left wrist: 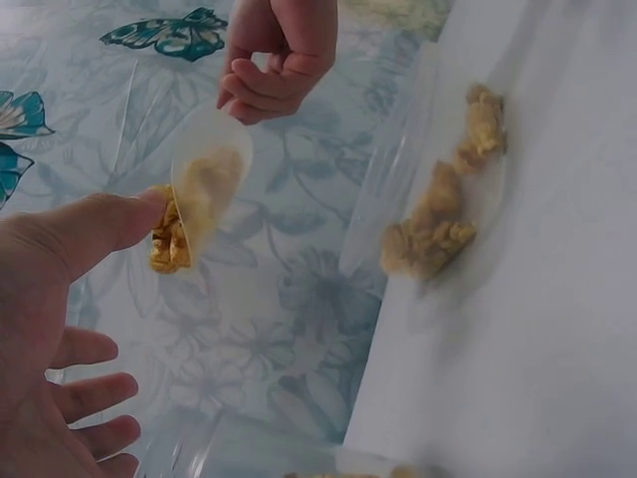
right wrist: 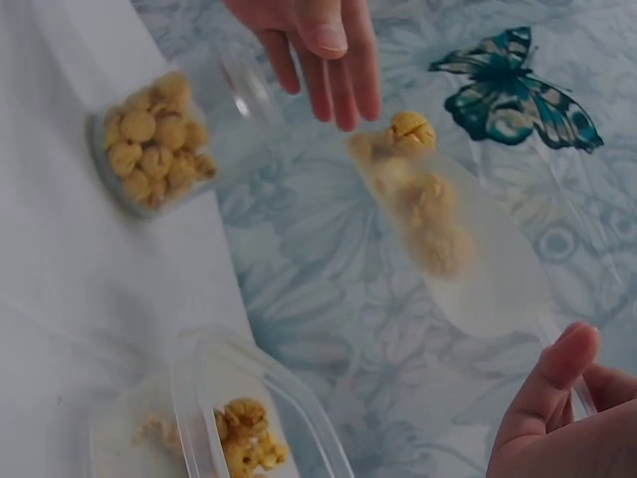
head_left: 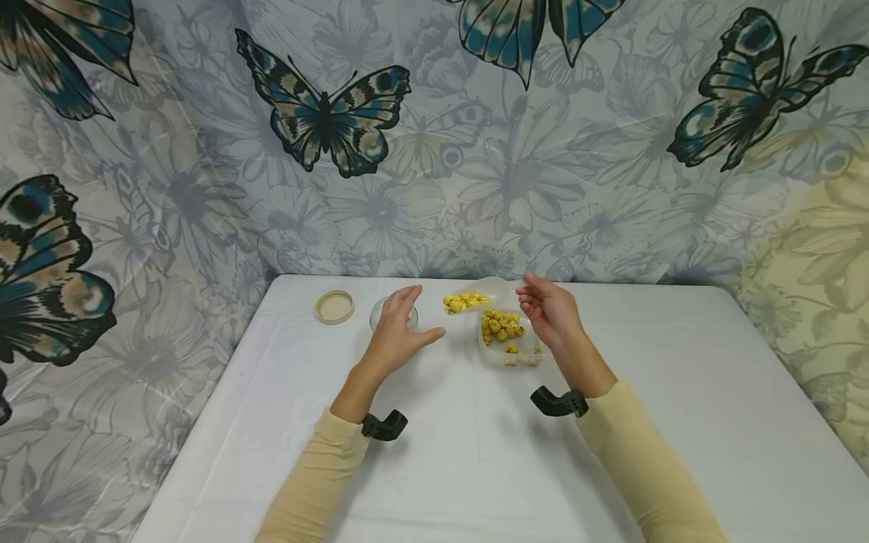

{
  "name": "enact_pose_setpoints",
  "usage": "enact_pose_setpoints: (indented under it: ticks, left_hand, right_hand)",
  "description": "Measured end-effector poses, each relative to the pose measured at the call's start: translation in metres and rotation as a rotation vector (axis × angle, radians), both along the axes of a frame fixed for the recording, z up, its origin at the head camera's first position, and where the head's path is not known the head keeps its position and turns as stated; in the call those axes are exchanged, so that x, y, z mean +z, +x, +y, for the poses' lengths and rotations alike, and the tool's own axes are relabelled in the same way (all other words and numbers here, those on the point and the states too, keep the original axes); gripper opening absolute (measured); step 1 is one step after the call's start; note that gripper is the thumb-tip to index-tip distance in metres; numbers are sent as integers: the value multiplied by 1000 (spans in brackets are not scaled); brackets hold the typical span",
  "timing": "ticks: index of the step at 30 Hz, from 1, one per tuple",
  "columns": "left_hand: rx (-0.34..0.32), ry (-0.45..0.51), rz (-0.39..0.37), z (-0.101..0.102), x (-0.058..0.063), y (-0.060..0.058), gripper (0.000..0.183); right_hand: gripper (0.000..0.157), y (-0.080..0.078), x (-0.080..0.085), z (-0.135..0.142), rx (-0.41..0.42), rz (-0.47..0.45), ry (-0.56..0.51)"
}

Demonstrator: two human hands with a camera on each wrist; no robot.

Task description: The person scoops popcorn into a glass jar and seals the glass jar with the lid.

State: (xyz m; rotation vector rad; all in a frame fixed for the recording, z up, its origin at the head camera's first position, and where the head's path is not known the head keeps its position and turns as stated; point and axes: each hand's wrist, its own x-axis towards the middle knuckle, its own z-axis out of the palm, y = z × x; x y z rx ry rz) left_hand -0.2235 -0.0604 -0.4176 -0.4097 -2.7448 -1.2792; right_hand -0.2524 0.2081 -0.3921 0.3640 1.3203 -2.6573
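My right hand [head_left: 553, 313] grips the thin handle of a translucent scoop [right wrist: 493, 289], held in the air and loaded with yellow popcorn [head_left: 465, 302]. Beneath the scoop and right hand stands a clear plastic container [head_left: 483, 351] with more popcorn [head_left: 501, 326] in it. My left hand [head_left: 397, 332] is spread, fingers extended and thumb apart, holding nothing. In the head view it partly hides a glass jar [head_left: 376, 315]; the right wrist view shows popcorn pieces [right wrist: 154, 144] inside that jar. The left fingers [right wrist: 343, 85] hover close to the scoop's loaded end.
A round lid [head_left: 334, 308] lies left of the jar on the white-covered table [head_left: 468, 467]. Behind the table's far edge hangs a butterfly-patterned cloth [head_left: 380, 219]. Each wrist wears a black mount [head_left: 385, 426].
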Motion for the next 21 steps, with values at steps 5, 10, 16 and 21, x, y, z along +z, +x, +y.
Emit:
enact_pose_setpoints:
  ticks: [5, 10, 16, 21]
  left_hand:
    - [16, 3, 9, -9, -3, 0, 87]
    - [35, 12, 19, -19, -5, 0, 86]
    - [71, 1, 33, -31, -11, -3, 86]
    - [100, -1, -5, -40, -15, -4, 90]
  right_hand:
    - [18, -1, 2, -8, 7, 14, -18]
    - [14, -2, 1, -17, 13, -4, 15]
    - [16, -4, -2, -27, 34, -32, 27]
    - [15, -4, -5, -34, 46, -37, 24]
